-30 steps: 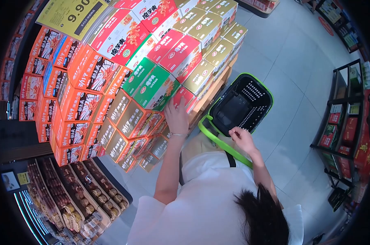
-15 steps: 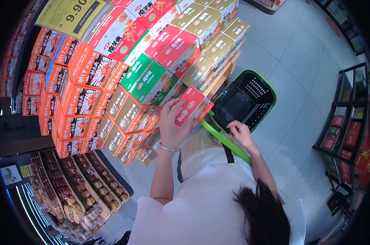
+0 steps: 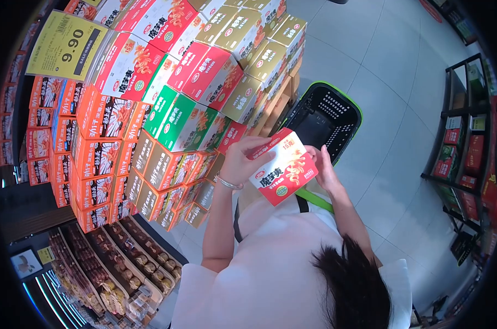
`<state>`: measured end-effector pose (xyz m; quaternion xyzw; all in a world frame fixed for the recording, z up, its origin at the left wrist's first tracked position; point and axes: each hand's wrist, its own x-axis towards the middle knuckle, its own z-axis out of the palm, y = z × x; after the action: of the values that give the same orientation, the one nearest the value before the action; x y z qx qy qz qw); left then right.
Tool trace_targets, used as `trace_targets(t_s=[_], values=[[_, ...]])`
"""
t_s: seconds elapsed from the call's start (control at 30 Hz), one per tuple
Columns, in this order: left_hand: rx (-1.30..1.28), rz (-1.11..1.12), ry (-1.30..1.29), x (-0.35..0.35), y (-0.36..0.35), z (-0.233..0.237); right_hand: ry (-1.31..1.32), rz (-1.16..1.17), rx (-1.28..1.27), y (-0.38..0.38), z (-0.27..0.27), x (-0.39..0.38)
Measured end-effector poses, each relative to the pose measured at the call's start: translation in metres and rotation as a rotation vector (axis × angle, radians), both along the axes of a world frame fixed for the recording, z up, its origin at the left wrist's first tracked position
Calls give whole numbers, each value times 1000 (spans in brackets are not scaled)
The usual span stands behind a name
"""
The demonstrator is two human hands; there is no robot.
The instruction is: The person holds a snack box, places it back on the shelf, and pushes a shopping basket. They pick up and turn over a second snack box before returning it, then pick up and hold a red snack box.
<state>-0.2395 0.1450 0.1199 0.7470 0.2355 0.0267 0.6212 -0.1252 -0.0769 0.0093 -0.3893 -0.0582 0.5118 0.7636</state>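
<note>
My left hand [image 3: 242, 163], with a silver bangle at the wrist, is closed on the left side of a red and white snack box [image 3: 284, 167]. The box is tilted in front of my body, its printed front facing up toward me. My right hand [image 3: 326, 171] is at the right edge of the box, fingers against it and partly hidden behind it. Just beyond the hands is a black shopping basket [image 3: 344, 118] with a green rim. Its green handle [image 3: 317, 200] passes beneath the box, close to my right forearm.
To the left, stacked snack boxes include orange ones [image 3: 99, 156], green ones [image 3: 174, 120] and gold ones [image 3: 238, 28]. A yellow price sign [image 3: 67, 46] reads 9.90. Lower left stands a rack of packaged food [image 3: 114, 263]. A black shelf [image 3: 461, 159] lines the right.
My left hand has brought the red box away from the stack and turned its front upward. My right hand has come up to the box's edge. The view has shifted slightly.
</note>
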Motion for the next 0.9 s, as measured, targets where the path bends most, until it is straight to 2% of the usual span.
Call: trace_targets(t_s=[0.07, 0.13, 0.2, 0.27, 0.3, 0.37, 0.47, 0.53, 0.67, 0.9], values=[[-84, 9, -9, 5, -1, -4, -73, -12, 31, -3, -1, 0], [-310, 183, 74, 11, -3, 0, -302, 32, -118, -1, 21, 1], [-304, 173, 55, 11, -1, -14, -242, 30, -141, -2, 11, 2], [-367, 421, -81, 10, -4, -23, -78, -16, -160, -2, -4, 0], [-375, 422, -82, 9, -6, -24, -75, -24, -163, -2, -3, -2], [-404, 417, -88, 6, -11, -34, 121, -135, -92, 0, 2, -7], [-454, 382, -19, -4, -18, -41, 84, -200, -132, 2, -4, -1], [-379, 199, 157, -8, -21, -42, 79, -216, -142, 2, -3, 1], [-413, 104, 44, -7, -22, -43, 73, -252, -137, 5, -5, 1], [-383, 80, -16, -8, -11, -55, 66, -258, -113, 13, -8, 2]])
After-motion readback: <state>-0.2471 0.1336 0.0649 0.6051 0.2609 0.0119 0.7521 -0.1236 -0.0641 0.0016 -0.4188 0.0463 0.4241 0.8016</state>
